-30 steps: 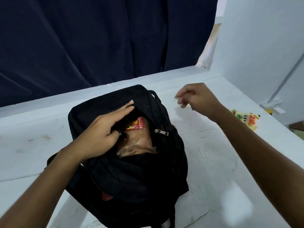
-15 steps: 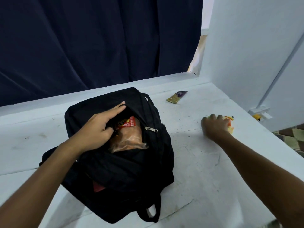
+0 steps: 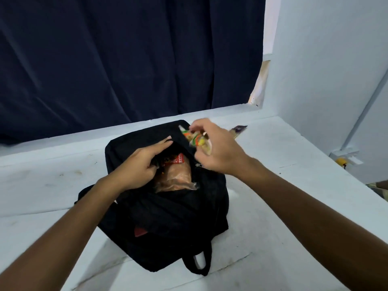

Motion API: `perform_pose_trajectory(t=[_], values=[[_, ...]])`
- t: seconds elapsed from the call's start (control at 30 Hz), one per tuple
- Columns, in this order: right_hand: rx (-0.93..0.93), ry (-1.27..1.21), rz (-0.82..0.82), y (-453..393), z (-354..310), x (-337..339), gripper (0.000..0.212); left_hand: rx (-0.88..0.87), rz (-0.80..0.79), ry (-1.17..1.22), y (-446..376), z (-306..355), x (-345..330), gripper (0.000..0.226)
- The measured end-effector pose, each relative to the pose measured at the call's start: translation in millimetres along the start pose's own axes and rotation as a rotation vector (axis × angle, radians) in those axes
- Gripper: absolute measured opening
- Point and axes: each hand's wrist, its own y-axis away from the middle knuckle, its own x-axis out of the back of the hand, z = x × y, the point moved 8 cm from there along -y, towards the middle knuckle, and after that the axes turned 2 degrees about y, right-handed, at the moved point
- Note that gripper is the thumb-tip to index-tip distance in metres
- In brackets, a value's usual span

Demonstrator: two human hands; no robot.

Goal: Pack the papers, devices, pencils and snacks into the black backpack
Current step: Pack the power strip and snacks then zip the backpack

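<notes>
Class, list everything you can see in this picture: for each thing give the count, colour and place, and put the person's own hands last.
backpack: one, black, on the white surface, top open.
clear snack bag: one, brownish contents with a red label, inside the opening.
snack packet: one, white with green, orange and yellow, above the opening.
wrapper: one, purple and tan, on the surface behind the right hand.
curtain: one, dark blue, behind.
left hand: one, holds the backpack's opening apart.
right hand: one, grips the snack packet.
</notes>
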Motion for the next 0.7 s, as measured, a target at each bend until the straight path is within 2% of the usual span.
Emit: perform_pose_trajectory(t=[0.07,0.13,0.2,0.3,0.43,0.5,0.57,0.63,0.7], values=[[0.332,0.099,-0.141,9,-54,-29,0.039,-0.034,-0.042,-0.029,-2,3,5,0.082],[0.632,0.319,-0.24,28,-78,-70,0.035,-0.039,-0.079,-0.08,-3,6,15,0.084],[0.729,0.515,-0.283,34,-68,-106,0.036,-0.036,-0.098,-0.145,-4,7,24,0.089],[0.624,0.591,-0.249,17,-43,-127,0.026,-0.036,-0.112,-0.194,-2,10,31,0.09],[0.304,0.736,-0.232,-17,-15,-136,0.014,-0.053,-0.117,-0.215,2,12,29,0.091],[0.078,0.822,-0.396,-23,-1,-145,0.027,-0.053,-0.121,-0.203,2,13,30,0.091],[-0.094,0.776,-0.549,-22,14,-162,0.044,-0.055,-0.12,-0.194,2,14,33,0.092],[-0.132,0.736,-0.637,-28,21,-175,0.048,-0.062,-0.115,-0.19,3,14,36,0.091],[-0.119,0.644,-0.678,-38,24,-183,0.041,-0.083,-0.106,-0.187,4,15,39,0.091]])
